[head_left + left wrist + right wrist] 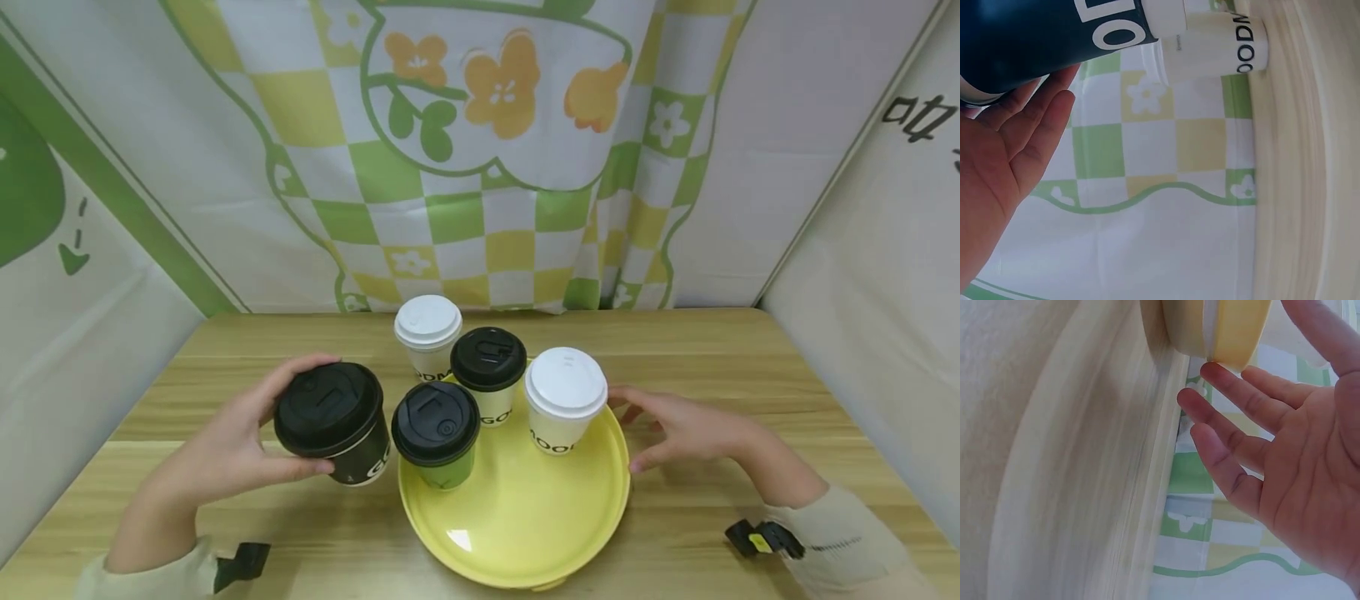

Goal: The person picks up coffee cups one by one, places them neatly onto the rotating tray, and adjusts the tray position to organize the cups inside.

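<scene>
My left hand (236, 442) grips a large black paper coffee cup (330, 412) with a black lid, thumb in front and fingers behind. In the left wrist view, the base of this cup is raised off the table. At the right rim of the round yellow tray (517, 517) is my right hand (686, 429), its fingers spread and relaxed, fingertips right at the edge. On the tray stand a green cup (446, 475) with a black lid, a pale cup (487, 404) with a black lid, and a white cup (558, 429) with a white lid.
Another white-lidded cup (427, 333) stands behind the tray, partly overlapped by it. All sits on a wooden table (712, 533). A checked fabric curtain (450, 225) hangs along the back edge, with pale fabric walls (847, 292) at the sides.
</scene>
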Motion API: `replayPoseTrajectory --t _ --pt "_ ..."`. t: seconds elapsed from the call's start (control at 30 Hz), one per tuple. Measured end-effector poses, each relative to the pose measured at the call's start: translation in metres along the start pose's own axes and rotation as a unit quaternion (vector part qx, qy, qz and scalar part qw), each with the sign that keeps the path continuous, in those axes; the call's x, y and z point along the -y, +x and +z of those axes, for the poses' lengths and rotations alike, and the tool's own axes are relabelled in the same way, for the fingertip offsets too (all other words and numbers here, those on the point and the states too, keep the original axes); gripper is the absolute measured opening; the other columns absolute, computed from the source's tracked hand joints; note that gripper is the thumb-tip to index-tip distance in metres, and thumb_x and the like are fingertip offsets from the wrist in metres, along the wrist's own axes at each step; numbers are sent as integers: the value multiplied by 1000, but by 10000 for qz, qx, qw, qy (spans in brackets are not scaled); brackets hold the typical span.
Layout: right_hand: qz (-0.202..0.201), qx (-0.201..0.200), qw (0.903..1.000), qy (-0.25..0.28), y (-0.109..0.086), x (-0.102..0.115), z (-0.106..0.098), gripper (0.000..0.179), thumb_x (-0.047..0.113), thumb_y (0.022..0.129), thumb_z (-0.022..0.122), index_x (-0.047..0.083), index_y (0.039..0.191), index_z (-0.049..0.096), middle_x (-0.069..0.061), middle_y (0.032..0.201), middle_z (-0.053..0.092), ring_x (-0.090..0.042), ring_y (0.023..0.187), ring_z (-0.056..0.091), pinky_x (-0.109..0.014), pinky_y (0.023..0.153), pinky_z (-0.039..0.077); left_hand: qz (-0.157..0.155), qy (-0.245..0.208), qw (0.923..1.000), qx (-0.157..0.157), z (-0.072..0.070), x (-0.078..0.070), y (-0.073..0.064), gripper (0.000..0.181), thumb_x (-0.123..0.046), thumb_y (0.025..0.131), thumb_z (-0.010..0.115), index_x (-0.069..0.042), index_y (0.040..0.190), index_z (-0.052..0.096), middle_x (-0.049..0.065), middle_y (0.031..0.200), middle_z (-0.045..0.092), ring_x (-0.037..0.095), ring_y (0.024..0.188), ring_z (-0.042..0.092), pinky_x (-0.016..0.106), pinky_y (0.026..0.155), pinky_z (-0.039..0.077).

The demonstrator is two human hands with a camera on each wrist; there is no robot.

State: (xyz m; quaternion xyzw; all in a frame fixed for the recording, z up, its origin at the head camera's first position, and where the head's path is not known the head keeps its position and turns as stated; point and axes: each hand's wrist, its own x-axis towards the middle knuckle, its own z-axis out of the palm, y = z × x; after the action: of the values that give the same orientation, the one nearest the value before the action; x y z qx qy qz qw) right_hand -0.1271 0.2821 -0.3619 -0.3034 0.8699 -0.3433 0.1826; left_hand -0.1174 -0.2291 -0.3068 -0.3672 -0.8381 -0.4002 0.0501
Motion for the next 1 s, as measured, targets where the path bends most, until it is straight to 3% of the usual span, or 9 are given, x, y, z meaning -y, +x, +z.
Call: replayPoseTrajectory --t 0.2,0.43,0.73,1.0 --pt "-54 -155 9996 -215 -4 4 3 89 42 81 79 5 149 34 -18 137 54 -43 118 56 -63 89 50 322 -86 9993 156 1 -9 1 102 -6 61 94 -9 148 40 -4 139 55 3 121 56 13 100 42" --pt "-73 -327 9990 -303 -9 10 5 83 44 80 79 7 144 40 -14 135 56 -42 119 56 -63 92 49 398 -113 9989 200 3 -16 -1 102 -10 60 95 -9 147 42 -2 137 58 5 122 57 13 101 41" --pt "-402 -500 9946 -821 -9 13 8 82 50 80 76 7 141 42 -7 135 57 -27 120 57 -46 100 50 748 -320 9963 281 7 -22 0 102 -10 59 95 -1 145 42 5 137 59 9 123 57 13 103 41" --pt "-336 -586 9933 -940 -11 13 9 77 50 80 76 7 136 46 -7 130 60 -31 116 59 -50 97 51 1009 -505 9926 454 15 -29 5 100 -13 62 95 -2 146 41 6 136 58 11 124 55 13 107 36"
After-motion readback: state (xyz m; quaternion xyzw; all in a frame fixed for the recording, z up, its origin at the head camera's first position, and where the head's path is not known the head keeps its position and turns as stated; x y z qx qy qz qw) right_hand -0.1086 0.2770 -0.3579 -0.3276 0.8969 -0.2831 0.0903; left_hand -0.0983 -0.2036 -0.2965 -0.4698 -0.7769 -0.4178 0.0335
